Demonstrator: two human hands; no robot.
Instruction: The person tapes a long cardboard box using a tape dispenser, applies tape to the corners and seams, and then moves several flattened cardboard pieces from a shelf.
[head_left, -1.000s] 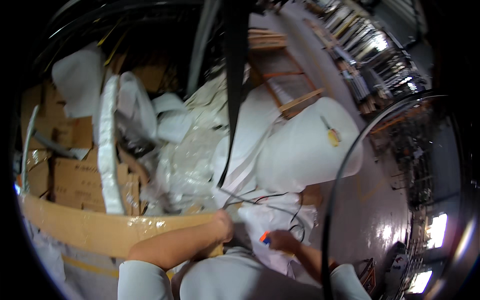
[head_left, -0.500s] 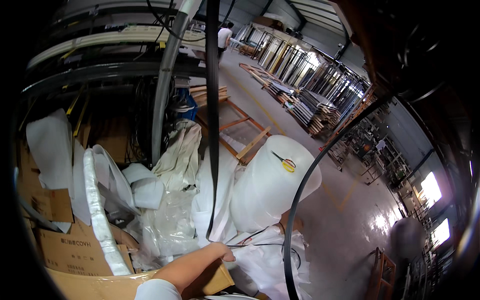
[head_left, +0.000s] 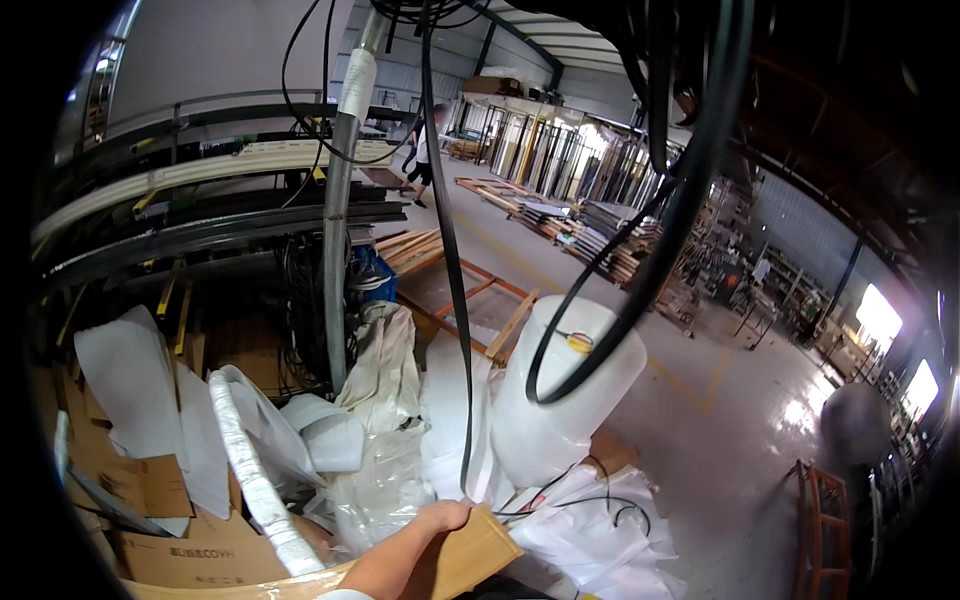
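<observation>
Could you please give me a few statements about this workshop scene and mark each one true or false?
1. The left hand rests at the lower end of a hanging black strip. True.
2. The right hand is visible holding scissors. False: no right hand is in view.
3. Yellow-handled scissors lie on top of the big white roll. True.
4. The white roll lies flat on its side. False: it stands upright.
5. A tan board lies under the left hand. True.
</observation>
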